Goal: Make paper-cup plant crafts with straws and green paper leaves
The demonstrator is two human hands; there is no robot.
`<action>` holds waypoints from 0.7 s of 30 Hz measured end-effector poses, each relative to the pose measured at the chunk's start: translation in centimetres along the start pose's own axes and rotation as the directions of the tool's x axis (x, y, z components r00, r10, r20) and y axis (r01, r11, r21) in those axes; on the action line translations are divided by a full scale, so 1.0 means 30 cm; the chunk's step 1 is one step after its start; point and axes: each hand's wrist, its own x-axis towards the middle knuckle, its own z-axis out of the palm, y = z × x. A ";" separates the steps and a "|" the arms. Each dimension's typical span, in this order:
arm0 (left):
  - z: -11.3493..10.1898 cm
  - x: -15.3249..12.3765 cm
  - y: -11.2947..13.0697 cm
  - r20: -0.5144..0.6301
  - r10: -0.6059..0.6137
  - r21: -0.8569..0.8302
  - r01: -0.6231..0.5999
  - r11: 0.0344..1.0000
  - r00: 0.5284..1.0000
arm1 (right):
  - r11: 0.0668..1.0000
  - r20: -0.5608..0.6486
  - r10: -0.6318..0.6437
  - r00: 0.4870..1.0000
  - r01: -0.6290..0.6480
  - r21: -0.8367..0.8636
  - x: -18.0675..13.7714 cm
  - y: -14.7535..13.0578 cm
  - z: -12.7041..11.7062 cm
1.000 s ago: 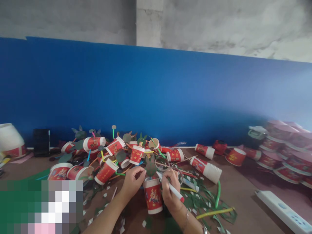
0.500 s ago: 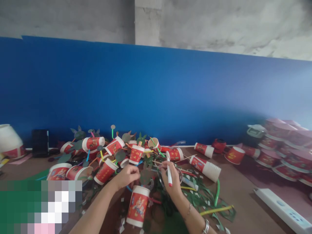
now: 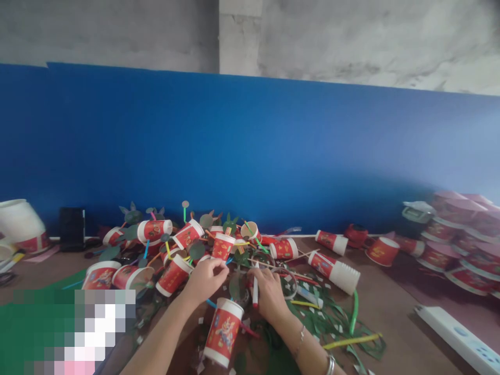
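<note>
Nearest the camera, a red printed paper cup (image 3: pixel 223 331) is seen tilted on the brown table (image 3: pixel 394 333), just below both hands. The left hand (image 3: pixel 205 279) is curled shut above its rim; what is pinched there cannot be told. A red-and-white marker (image 3: pixel 255 285) is gripped upright in the right hand (image 3: pixel 270 298), beside a dark green paper leaf (image 3: pixel 236 286). Green paper scraps (image 3: pixel 332 320) are scattered to the right. Further back, a heap of cups and coloured straws (image 3: pixel 183 242) is piled before the blue wall panel (image 3: pixel 250 156).
</note>
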 end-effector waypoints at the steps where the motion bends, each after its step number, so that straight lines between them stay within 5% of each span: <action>1: 0.006 -0.003 0.010 -0.044 0.075 0.067 -0.072 0.995 0.996 | 1.000 -0.026 0.006 1.000 -0.007 -0.021 0.002 0.000 -0.007; 6: 0.049 -0.025 0.061 -0.058 0.349 0.258 -0.324 0.910 0.935 | 0.998 -0.091 0.055 0.994 -0.055 -0.002 0.025 -0.034 -0.084; 13: 0.060 -0.037 0.096 0.037 0.445 0.421 -0.418 0.805 0.895 | 0.944 -0.042 -0.041 0.998 0.053 0.326 0.079 -0.111 -0.156; 16: 0.051 -0.034 0.089 -0.021 0.431 0.382 -0.391 0.837 0.902 | 0.819 -0.037 0.142 0.989 -0.096 0.565 0.103 -0.116 -0.165; 21: 0.049 -0.032 0.076 -0.103 0.349 0.279 -0.310 0.909 0.931 | 0.518 0.051 0.455 0.889 -0.311 0.797 0.120 -0.127 -0.175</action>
